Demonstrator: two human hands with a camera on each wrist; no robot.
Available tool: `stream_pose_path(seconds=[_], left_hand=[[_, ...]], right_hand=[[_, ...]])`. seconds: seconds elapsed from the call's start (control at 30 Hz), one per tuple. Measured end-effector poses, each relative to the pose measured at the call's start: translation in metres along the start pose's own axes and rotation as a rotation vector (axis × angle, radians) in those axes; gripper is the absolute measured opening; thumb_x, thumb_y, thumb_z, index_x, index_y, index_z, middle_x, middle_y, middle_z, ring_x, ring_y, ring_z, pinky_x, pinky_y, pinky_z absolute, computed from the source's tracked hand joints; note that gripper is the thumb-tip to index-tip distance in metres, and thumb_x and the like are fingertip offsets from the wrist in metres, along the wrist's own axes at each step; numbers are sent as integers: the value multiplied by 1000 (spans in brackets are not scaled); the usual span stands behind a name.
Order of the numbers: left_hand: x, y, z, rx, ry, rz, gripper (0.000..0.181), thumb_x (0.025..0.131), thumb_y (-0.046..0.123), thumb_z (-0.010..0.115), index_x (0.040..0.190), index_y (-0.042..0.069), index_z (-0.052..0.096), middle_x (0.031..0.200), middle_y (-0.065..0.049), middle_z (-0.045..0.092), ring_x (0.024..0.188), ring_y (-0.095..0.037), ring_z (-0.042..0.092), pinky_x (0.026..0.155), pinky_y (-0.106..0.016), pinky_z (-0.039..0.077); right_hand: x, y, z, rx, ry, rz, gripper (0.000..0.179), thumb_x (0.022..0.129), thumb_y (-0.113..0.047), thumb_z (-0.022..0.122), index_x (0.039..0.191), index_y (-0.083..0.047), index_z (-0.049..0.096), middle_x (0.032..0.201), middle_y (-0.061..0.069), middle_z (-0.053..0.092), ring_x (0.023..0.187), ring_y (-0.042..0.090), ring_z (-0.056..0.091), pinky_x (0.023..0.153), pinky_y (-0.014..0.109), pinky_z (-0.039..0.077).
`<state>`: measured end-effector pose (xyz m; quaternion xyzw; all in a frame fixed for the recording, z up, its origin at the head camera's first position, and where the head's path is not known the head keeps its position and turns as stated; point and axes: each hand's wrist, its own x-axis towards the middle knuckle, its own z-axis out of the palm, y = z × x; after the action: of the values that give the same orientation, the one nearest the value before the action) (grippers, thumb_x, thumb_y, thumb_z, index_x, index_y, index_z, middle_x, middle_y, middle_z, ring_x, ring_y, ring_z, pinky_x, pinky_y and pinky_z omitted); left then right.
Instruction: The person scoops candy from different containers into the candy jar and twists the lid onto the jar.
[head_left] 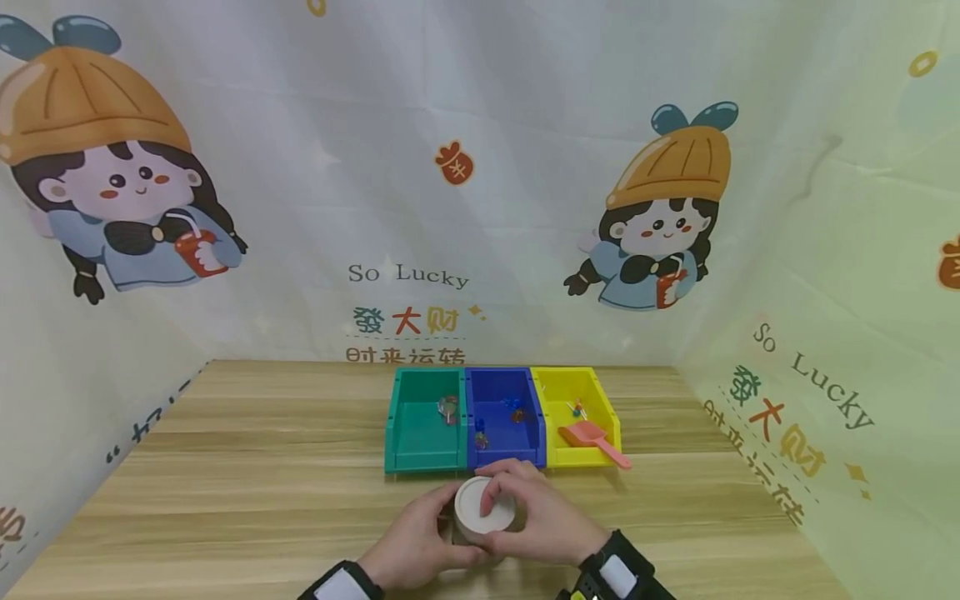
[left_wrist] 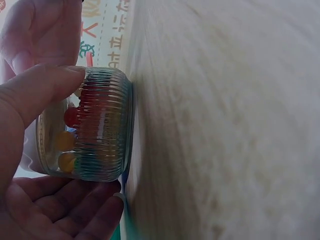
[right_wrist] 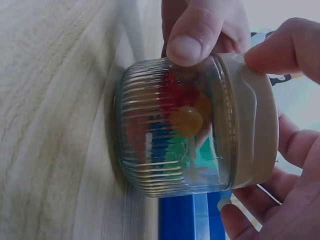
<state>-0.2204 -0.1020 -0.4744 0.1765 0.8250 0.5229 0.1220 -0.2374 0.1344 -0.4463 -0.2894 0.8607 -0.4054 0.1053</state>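
Note:
A small ribbed glass jar [right_wrist: 145, 125] stands upright on the wooden table, with a cream-coloured lid [head_left: 472, 508] on its top. Inside it, red, yellow, blue and green small pieces with rounded heads [right_wrist: 187, 121] show through the glass. My left hand [head_left: 412, 533] grips the jar's side, its thumb pressed against the glass in both wrist views. From the other side, my right hand [head_left: 543, 517] holds the lid by its rim, thumb and fingers bent around it. Part of the lid's top is covered by a right finger.
Just beyond the hands sit three joined bins: green [head_left: 427, 461], blue [head_left: 510, 456] and yellow [head_left: 600, 387], each with a few small items inside. A pink toy shovel [head_left: 588, 433] lies over the yellow bin's front edge. Printed cloth [head_left: 525, 250] surrounds the table [head_left: 247, 467].

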Motion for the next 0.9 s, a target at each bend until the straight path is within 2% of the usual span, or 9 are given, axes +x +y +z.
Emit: stream_pose_path(seconds=[0.2, 0.37, 0.57, 0.9], left_hand=[[-1, 1, -1, 25, -2, 28, 77, 87, 27, 95, 153, 9, 59, 143, -8, 68, 126, -27, 61, 112, -61, 53], [0, 1, -2, 56, 0, 37, 77, 87, 29, 95, 152, 10, 60, 141, -6, 69, 123, -24, 61, 109, -56, 55], [2, 1, -1, 55, 2, 38, 78, 86, 29, 95, 153, 8, 59, 146, -8, 68, 136, -29, 60, 121, -65, 45], [2, 1, 0, 63, 8, 12, 80, 85, 28, 96, 153, 8, 60, 150, -11, 67, 140, -32, 58, 123, -68, 41]], right_hand=[[0, -1, 0, 11, 6, 2, 19, 93, -36, 86, 103, -33, 70, 153, 0, 57, 145, 30, 43, 113, 53, 51], [1, -1, 0, 20, 13, 8, 18, 95, -37, 86, 102, -33, 71, 150, -1, 56, 144, 28, 43, 113, 50, 50], [2, -1, -1, 12, 17, -15, 18, 96, -39, 86, 102, -32, 71, 146, 0, 57, 141, 28, 43, 111, 49, 47], [2, 2, 0, 14, 20, -4, 19, 95, -40, 87, 102, -33, 71, 145, -1, 58, 141, 28, 43, 110, 49, 48]])
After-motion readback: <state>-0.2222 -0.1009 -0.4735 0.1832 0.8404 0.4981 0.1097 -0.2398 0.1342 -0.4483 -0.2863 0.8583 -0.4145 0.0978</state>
